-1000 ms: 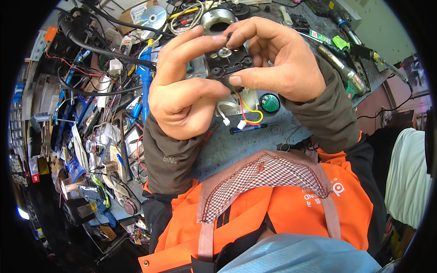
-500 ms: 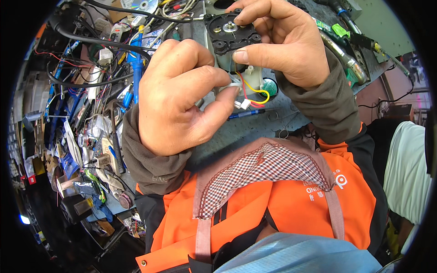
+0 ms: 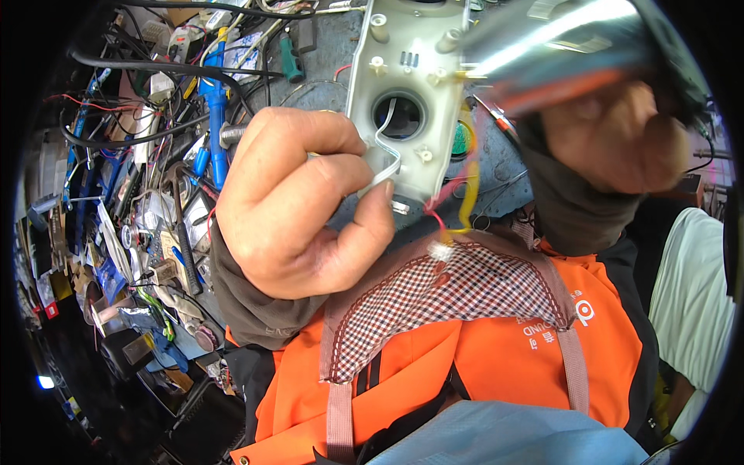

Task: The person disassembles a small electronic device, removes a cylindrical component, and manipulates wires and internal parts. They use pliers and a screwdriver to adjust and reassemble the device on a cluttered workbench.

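My left hand (image 3: 302, 201) is closed near the lower left of a white plastic housing (image 3: 360, 70), thumb and fingertips on a white cable (image 3: 391, 151) that loops from the housing's round hole. At upper right my right hand (image 3: 608, 136) grips a shiny silver metal part with a dark end (image 3: 573, 54), blurred by motion and tilted away from the housing. Red and yellow wires (image 3: 471, 186) hang below that part to a small white connector (image 3: 441, 249) over my checked apron. A round green piece (image 3: 462, 138) lies just right of the housing.
A dense pile of cables, tools and parts (image 3: 147, 194) covers the left side of the grey-blue bench (image 3: 318, 85). A blue tool (image 3: 217, 108) and a green-handled screwdriver (image 3: 291, 58) lie above my left hand. Pale fabric (image 3: 690, 302) hangs at far right.
My right hand has lifted the dark assembly to the upper right, turning it over and exposing the white housing. My left hand has left the assembly and taken the white cable; the wires now hang lower.
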`<state>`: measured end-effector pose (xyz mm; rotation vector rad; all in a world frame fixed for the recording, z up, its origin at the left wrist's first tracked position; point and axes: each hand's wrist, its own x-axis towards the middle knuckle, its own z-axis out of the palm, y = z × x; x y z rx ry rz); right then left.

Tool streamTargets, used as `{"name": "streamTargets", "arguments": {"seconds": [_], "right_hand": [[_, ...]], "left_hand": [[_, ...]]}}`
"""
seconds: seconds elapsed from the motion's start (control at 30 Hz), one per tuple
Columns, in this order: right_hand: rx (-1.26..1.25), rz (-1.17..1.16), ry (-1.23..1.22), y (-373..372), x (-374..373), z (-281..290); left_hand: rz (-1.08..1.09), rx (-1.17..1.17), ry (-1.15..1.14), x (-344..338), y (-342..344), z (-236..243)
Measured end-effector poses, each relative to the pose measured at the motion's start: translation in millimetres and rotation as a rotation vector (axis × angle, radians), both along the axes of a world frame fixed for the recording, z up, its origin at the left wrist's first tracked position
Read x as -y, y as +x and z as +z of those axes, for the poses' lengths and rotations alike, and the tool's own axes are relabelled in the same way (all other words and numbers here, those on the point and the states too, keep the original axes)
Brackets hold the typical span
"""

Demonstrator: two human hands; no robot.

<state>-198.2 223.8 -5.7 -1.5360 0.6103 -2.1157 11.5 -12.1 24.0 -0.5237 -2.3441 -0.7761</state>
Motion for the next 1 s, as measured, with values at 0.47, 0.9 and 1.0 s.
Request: {"name": "streamTargets", "arguments": {"seconds": [0.47,0.9,1.0], "right_hand": [[0.551,-0.653,0.49,-39,-25,-34],[0.073,-0.984,1.269,-107,50,-56],[-0.56,-1.335,1.122,-92,24,-66]], "left_hand": [[0.218,-0.097,0.093,-18,7,-20],[0.329,-0.11,0.378,-18,1,-34],[0.267,-0.127,0.391,-16,-3,-38]]}}
